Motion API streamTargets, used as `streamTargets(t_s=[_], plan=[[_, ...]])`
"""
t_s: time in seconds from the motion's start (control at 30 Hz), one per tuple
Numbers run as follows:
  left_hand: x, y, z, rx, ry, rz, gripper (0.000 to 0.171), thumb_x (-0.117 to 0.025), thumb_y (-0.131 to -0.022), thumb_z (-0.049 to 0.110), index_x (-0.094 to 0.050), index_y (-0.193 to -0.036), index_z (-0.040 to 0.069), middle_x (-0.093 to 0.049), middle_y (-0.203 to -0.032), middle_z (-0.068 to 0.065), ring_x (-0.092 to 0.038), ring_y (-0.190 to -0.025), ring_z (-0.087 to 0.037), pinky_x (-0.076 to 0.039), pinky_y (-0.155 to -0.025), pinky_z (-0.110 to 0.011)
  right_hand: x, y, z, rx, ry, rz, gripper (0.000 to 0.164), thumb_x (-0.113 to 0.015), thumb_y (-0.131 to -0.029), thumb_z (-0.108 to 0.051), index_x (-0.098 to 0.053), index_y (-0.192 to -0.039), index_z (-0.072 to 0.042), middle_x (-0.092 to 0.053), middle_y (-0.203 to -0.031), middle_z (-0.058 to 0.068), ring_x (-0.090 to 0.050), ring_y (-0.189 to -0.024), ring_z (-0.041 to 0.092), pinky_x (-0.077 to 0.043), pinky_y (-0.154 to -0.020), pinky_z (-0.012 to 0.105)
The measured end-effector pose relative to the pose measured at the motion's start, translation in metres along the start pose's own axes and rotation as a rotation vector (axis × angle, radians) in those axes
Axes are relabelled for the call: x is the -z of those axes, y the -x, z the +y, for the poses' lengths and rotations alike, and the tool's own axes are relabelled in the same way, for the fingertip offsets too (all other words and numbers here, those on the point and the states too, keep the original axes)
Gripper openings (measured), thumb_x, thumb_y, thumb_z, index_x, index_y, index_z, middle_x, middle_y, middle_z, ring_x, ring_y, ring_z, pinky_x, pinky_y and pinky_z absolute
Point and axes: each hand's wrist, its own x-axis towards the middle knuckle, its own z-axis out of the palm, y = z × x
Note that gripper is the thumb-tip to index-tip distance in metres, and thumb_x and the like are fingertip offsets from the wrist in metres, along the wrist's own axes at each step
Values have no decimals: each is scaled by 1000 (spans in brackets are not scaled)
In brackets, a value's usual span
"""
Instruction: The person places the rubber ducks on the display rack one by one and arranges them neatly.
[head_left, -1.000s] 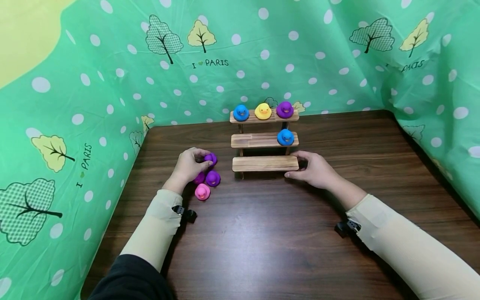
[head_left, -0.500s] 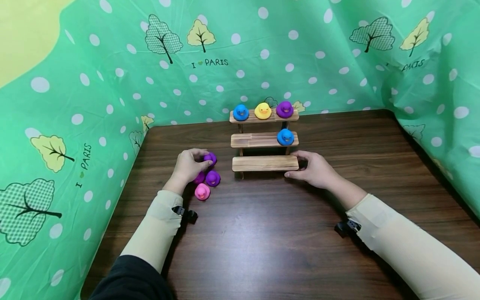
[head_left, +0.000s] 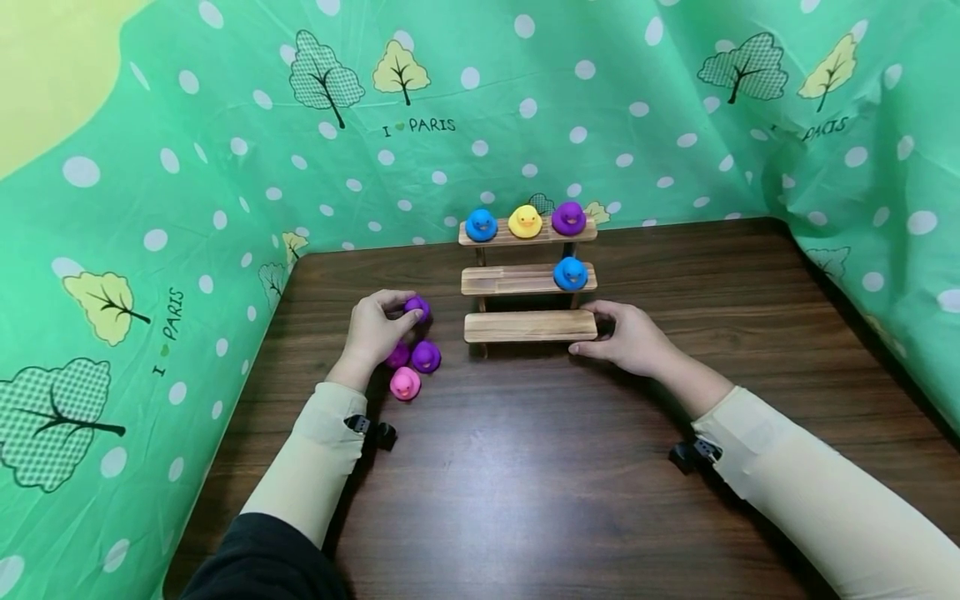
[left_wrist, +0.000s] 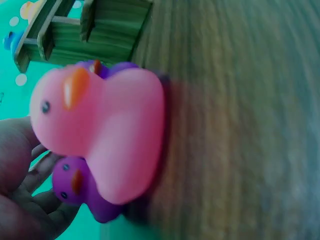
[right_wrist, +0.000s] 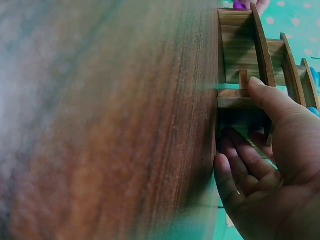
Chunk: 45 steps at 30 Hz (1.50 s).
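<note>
My left hand (head_left: 372, 332) pinches a purple toy duck (head_left: 417, 309) between thumb and fingers, just above the others. Below it on the table sit a second purple duck (head_left: 426, 357), a magenta duck (head_left: 398, 355) partly behind the hand, and a pink duck (head_left: 405, 383). In the left wrist view the pink duck (left_wrist: 132, 130) stands large in front and hides the held one. My right hand (head_left: 628, 339) grips the right end of the lowest tier of a three-tier wooden stand (head_left: 525, 327); in the right wrist view the thumb (right_wrist: 267, 95) lies against its front edge.
On the top tier stand a blue duck (head_left: 482, 225), a yellow duck (head_left: 525, 222) and a purple duck (head_left: 569, 218). Another blue duck (head_left: 571, 273) sits at the right of the middle tier. A green printed cloth (head_left: 480, 108) walls the table's back and sides.
My left hand has risen slightly, away from the group, with the purple duck in its fingers. My right hand and the stand keep their place.
</note>
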Motion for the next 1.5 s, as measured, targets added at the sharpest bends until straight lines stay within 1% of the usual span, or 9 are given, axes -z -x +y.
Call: streamTargets(t_s=[0.13, 0.33, 0.5, 0.7, 0.9, 1.0, 1.17, 1.3, 1.5], plan=[[0, 0, 9, -43, 41, 3, 30, -84, -92, 15, -78, -121, 7, -75, -118, -9, -74, -104, -25, -61, -90, -38, 0, 0, 1, -7, 6, -3, 69, -93, -80, -45, -67, -133, -9, -74, -115, 8, -65, -102, 24, -53, -86, 42], [1, 0, 30, -55, 117, 22, 34, -83, -93, 19, -77, -124, 7, -74, -118, -7, -75, -104, -25, -61, -90, -34, 0, -1, 0, -7, 1, -1, 69, -93, -80, -44, -66, -134, -9, -74, -116, 8, -65, -102, 24, -53, -85, 42], [-1, 1, 52, -65, 165, 20, 34, -82, -94, 19, -76, -125, 6, -74, -117, -7, -74, -103, -27, -61, -91, -41, 0, -1, 0, 4, 2, 0, 68, -93, -80, -42, -67, -133, -8, -74, -113, 9, -66, -100, 24, -55, -82, 41], [-8, -1, 73, -134, 175, 38, 32, -83, -94, 20, -78, -123, 8, -75, -114, -5, -72, -102, -23, -62, -88, -44, -1, -1, 1, 6, 4, 4, 67, -93, -81, -42, -67, -133, -9, -74, -114, 8, -65, -101, 24, -54, -83, 41], [-18, -4, 88, -159, 178, 46, 31, -84, -93, 21, -78, -122, 11, -76, -113, -2, -71, -102, -17, -62, -85, -39, 0, 0, 0, 9, 6, 4, 66, -93, -80, -39, -67, -132, -8, -74, -112, 9, -66, -100, 24, -54, -83, 41], [-25, -6, 95, -175, 194, 45, 31, -85, -92, 20, -78, -120, 10, -77, -112, -2, -71, -102, -14, -62, -83, -35, 0, 0, -2, 14, 5, 7, 65, -94, -80, -37, -68, -131, -7, -74, -110, 9, -66, -99, 24, -54, -84, 41], [-38, -10, 105, -183, 206, 25, 33, -85, -91, 21, -78, -120, 8, -77, -110, -1, -74, -94, -17, -61, -81, -28, 0, 1, -3, 2, 1, 1, 66, -94, -80, -39, -67, -132, -8, -74, -110, 8, -66, -99, 24, -54, -83, 41], [-48, -14, 110, -188, 196, 27, 31, -86, -90, 21, -79, -118, 10, -78, -110, 0, -74, -92, -18, -62, -82, -30, 0, 0, -2, 3, 1, 2, 67, -94, -80, -40, -67, -133, -8, -73, -110, 8, -66, -99, 24, -55, -82, 41], [-62, -18, 117, -206, 154, 23, 32, -87, -89, 24, -80, -118, 12, -77, -109, 2, -72, -97, -10, -61, -88, -35, -1, -1, -1, 6, -1, 6, 66, -94, -80, -40, -67, -132, -8, -73, -110, 8, -66, -98, 24, -55, -82, 41]])
